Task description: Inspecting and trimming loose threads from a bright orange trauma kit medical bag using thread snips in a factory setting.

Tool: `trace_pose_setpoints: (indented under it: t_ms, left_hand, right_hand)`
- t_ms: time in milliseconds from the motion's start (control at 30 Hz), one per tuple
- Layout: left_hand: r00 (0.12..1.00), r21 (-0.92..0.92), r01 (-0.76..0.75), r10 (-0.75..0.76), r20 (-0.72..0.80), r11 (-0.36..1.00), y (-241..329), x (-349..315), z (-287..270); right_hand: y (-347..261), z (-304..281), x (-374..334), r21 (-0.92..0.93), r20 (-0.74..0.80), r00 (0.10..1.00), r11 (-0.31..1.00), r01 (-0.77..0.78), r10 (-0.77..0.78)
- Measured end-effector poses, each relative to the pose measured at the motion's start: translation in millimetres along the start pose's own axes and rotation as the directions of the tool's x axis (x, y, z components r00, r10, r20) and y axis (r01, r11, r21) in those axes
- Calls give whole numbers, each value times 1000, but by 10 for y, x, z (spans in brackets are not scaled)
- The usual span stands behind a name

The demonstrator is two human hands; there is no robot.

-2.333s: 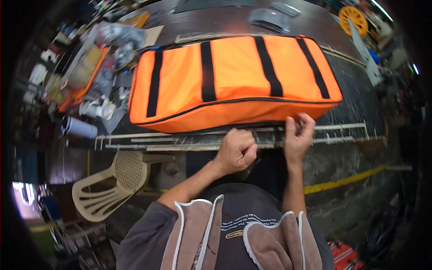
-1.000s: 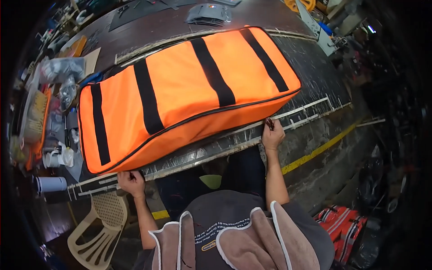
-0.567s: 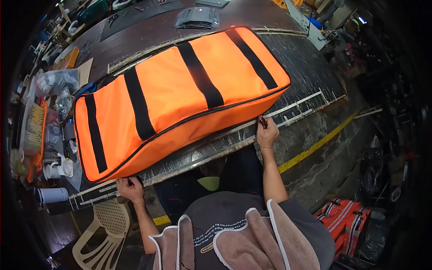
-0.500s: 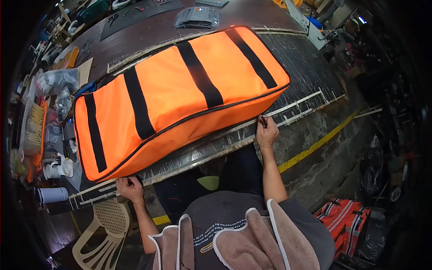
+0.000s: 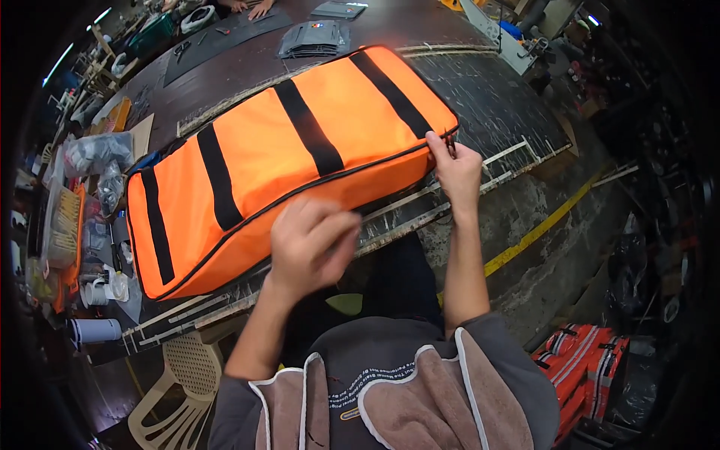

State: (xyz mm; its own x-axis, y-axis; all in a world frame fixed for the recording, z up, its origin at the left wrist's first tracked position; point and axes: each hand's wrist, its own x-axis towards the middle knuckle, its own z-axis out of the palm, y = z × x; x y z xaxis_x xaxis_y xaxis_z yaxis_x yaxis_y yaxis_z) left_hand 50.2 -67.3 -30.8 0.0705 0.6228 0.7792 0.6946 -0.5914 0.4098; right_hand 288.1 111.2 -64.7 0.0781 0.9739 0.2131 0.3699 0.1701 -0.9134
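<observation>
A long orange bag (image 5: 262, 124) with black cross straps and black piping lies slanted over the table. At its right front corner, my right hand (image 5: 459, 174) pinches the piped edge between thumb and fingers. A small dark object (image 5: 452, 147) shows at those fingers; its kind is unclear. My left hand (image 5: 311, 236) is raised in front of the bag's front side, its fingers curled but smeared by motion. I cannot make out anything in it, nor whether it touches the bag.
A stack of grey pouches (image 5: 315, 39) lies beyond the bag. Clutter with plastic bags (image 5: 97, 154) and a white cup (image 5: 96, 330) lines the left side. A beige chair (image 5: 191, 364) stands below the table edge. Another person's hands (image 5: 259, 9) are at the far side.
My left hand has left the bag's lower left corner and moved right and up. My right hand has risen to the right corner's edge. The bag's right end has shifted left.
</observation>
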Motion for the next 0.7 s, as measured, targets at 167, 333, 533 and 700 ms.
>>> trace_pose_setpoints:
  t_ms: [167, 333, 533, 700]
  left_hand:
    - [975, 9, -3, 1, 224, 1000, -294, 933, 469]
    - [862, 113, -216, 136, 488, 970, -549, 1277, 797]
    - [759, 145, -277, 124, 639, 950, -632, 1280, 943]
    - [768, 130, -300, 158, 620, 945, -707, 1245, 970]
  right_hand:
    - [103, 168, -54, 278, -8, 1000, 961, -4, 7]
    - [232, 187, -18, 312, 20, 1000, 950, 4, -11]
    - [280, 221, -34, 321, 11, 1000, 947, 11, -15]
    - [252, 212, -66, 328, 0, 1000, 944, 23, -25]
